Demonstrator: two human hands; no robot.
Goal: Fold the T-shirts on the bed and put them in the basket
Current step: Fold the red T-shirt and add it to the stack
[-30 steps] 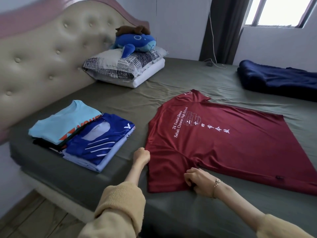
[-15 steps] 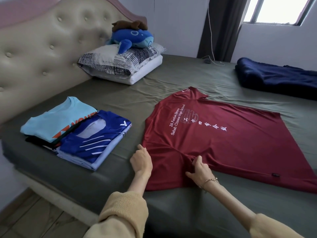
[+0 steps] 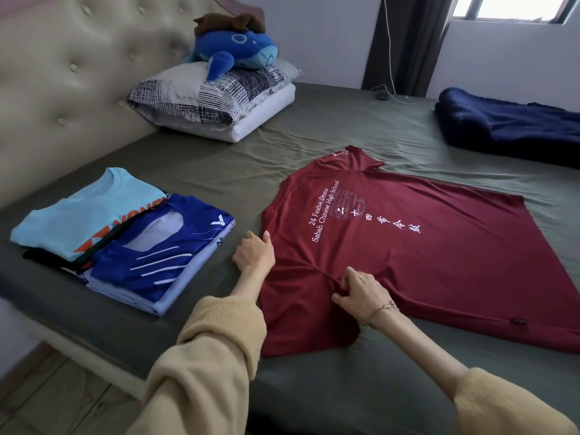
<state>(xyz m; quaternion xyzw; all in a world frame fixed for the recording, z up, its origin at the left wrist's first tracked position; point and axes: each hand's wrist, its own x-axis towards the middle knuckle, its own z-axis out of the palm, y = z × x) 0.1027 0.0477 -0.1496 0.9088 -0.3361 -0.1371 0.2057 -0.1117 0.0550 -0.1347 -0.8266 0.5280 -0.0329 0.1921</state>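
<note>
1. On the bed (image 3: 314, 146), covered with a dull green sheet, a dark red T-shirt (image 3: 408, 262) lay spread flat, print side up, with white lettering across its middle.
2. The left hand (image 3: 255, 255) rested at the shirt's collar edge, its fingers curled on the cloth there; whether its grip truly pinched the fabric could not be told.
3. The right hand (image 3: 361, 291), with a bracelet at the wrist, was pinching a small ridge of the red cloth near the closer sleeve, its grip closed on the fabric.
4. To the left, near the padded headboard (image 3: 62, 73), lay folded shirts: a light blue T-shirt (image 3: 78, 221) partly under a royal blue T-shirt (image 3: 163, 249), both atop other folded clothes.
5. Farther back, a blue plush toy (image 3: 235, 54) sat on a stack of pillows (image 3: 219, 102).
6. A dark blue blanket (image 3: 508, 127) lay bunched at the far right of the bed.
</note>
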